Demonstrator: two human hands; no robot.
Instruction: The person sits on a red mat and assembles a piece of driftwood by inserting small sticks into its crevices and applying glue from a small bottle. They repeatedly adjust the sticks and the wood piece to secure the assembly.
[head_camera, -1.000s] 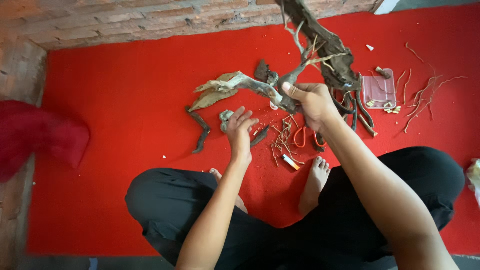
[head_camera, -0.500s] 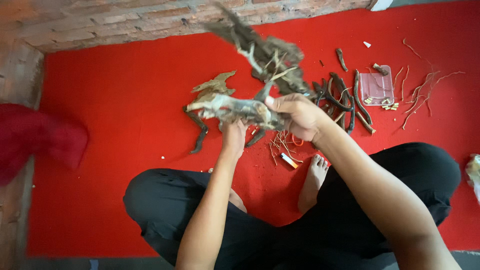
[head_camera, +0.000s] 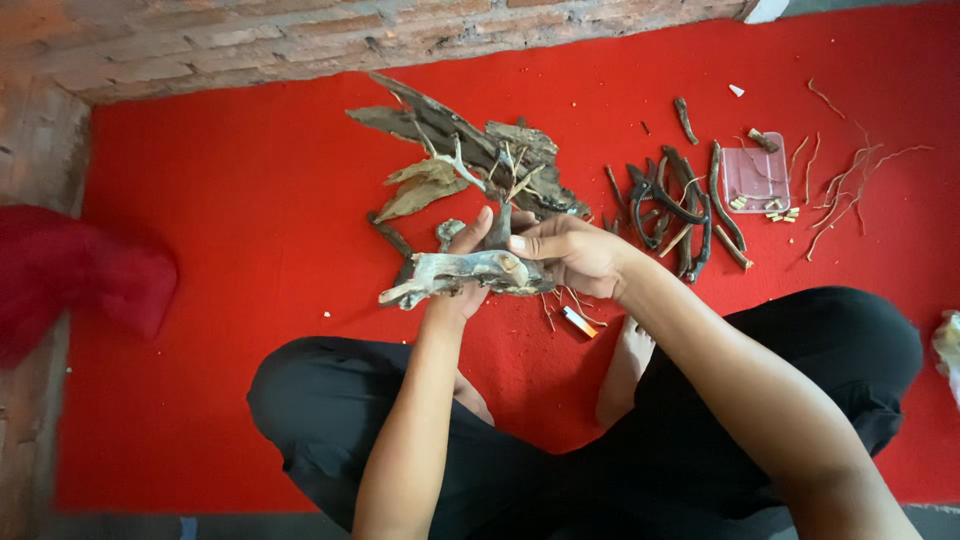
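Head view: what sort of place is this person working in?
Probably an informal floor workspace for a driftwood craft, not a workshop bench. The person sits cross-legged on a red carpet beside a bare brick wall, both hands on a driftwood piece, with loose twigs and a small plastic tray nearby.

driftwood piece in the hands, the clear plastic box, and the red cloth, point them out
driftwood piece (head_camera: 455, 272), head view, on its pale lower branch
clear plastic box (head_camera: 754, 172), head view, on its flat middle
red cloth (head_camera: 75, 280), head view, on the bunched middle

Left hand (head_camera: 462, 262) raised, fingers curled, right hand (head_camera: 572, 256) clenched beside it, touching
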